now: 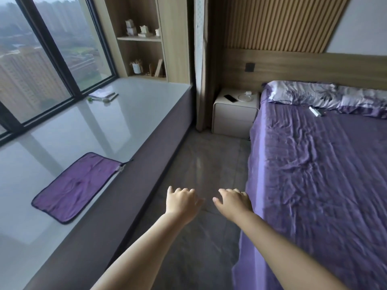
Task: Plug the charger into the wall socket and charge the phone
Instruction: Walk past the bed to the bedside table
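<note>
Window ledge (pixel 109 126) is a glossy pale slab, basically a mirror, throwing back the window frame. On it there's a purple cloth mat (pixel 77 185) with a satiny sheen and dark piped edge. Bed sheet (pixel 318 174) is the same shiny purple fabric, heavily creased; the pillow (pixel 326 95) looks silky too. Headboard (pixel 303 68) is matt wood grain under ribbed wooden slats (pixel 278 21). Nightstand (pixel 234 114) is smooth, matt, off-white. Floor (pixel 205 164) is grey tile with a soft gloss.
</note>
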A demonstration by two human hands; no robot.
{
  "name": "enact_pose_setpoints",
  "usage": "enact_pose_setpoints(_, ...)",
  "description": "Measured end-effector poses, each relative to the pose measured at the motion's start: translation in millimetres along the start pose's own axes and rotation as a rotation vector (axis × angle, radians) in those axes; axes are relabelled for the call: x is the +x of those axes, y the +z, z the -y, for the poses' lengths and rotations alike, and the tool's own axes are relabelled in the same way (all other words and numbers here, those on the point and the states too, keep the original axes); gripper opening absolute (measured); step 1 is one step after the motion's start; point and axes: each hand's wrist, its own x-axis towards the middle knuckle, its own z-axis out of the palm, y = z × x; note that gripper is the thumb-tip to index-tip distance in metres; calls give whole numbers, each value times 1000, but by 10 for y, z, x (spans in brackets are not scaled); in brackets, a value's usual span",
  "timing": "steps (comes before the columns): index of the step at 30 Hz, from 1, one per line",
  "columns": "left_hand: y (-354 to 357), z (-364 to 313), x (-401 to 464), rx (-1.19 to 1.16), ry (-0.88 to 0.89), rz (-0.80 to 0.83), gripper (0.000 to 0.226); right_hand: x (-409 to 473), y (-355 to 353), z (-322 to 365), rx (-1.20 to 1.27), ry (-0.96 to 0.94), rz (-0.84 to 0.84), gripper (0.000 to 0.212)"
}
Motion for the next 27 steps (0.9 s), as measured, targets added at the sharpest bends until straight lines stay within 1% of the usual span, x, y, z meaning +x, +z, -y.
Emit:
enact_pose_setpoints(4, 164, -18, 114, 9, 1, 68, 51, 98, 160, -40, -9, 5, 60, 45)
enact_pose_setpoints(8, 248, 38, 324, 6, 1, 95, 50, 262, 252, -53, 1, 28, 100, 45)
enact_pose_setpoints(16, 230, 384, 1002, -6, 82, 167, 51, 781, 315, 144, 44, 144, 157, 44)
enact_pose_setpoints(23, 155, 760, 1632, 34, 185, 187, 53, 1308, 211, 423, 67, 255, 126, 47)
enact_pose_setpoints(27, 138, 884, 1935, 54, 260, 163, 53, 1522, 139, 505, 70, 298, 113, 46)
